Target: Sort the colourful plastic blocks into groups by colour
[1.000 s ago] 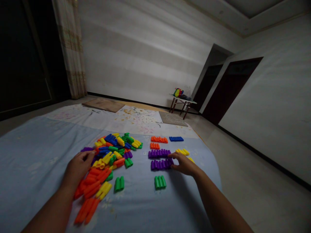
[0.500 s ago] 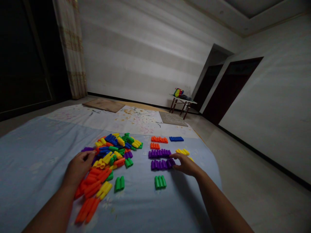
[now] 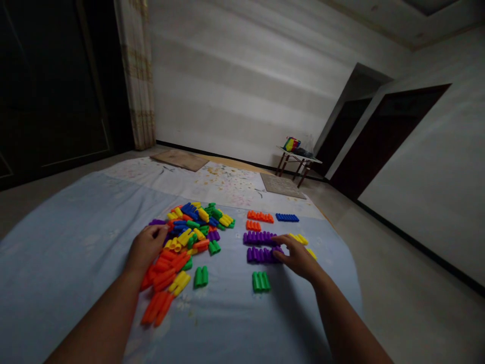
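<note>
My left hand [image 3: 146,248] is at the left side of a mixed pile of plastic bullet-shaped building blocks [image 3: 185,237], its fingers bent together; what they hold, if anything, is hidden. My right hand [image 3: 297,257] pinches the right end of the lower row of purple bullet-shaped blocks [image 3: 260,255], thumb in front, index finger behind. Just beyond is another purple row [image 3: 257,238], close to the index finger. A joined green group [image 3: 261,281] lies nearer to me. Yellow blocks [image 3: 299,238] are partly hidden behind my right hand.
Two orange rows [image 3: 260,217] and a blue row [image 3: 287,218] lie farther back. A green pair [image 3: 201,277] sits between pile and rows. The blue cloth [image 3: 220,323] covers the rounded table. Two flat boards [image 3: 180,159] rest at the far edge; a small table [image 3: 301,154] stands beyond.
The view has swung left, so everything appears farther right. My right hand stays at the end of the purple rows, and my left hand remains beside the pile.
</note>
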Demonstrator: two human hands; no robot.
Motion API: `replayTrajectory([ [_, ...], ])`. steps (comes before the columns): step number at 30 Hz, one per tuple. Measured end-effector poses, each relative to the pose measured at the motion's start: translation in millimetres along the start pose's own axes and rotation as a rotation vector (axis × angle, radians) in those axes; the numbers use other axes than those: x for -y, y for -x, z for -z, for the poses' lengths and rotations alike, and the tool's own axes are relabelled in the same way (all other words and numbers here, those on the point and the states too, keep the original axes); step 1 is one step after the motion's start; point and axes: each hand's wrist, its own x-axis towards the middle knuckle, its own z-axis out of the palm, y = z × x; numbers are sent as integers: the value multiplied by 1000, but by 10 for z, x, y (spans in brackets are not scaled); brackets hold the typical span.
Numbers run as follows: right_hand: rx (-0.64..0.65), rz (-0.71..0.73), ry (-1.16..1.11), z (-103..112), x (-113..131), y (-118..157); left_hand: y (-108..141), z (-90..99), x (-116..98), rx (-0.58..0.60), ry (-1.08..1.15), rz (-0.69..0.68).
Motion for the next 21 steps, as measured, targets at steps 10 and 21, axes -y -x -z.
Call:
replayTrajectory([
  [10,209,374,-60,-874,1280,-40,24,-2,-8,-43,166,31],
  [21,193,725,193,-1509,2030,-155,-39,114,11,-111,496,171],
])
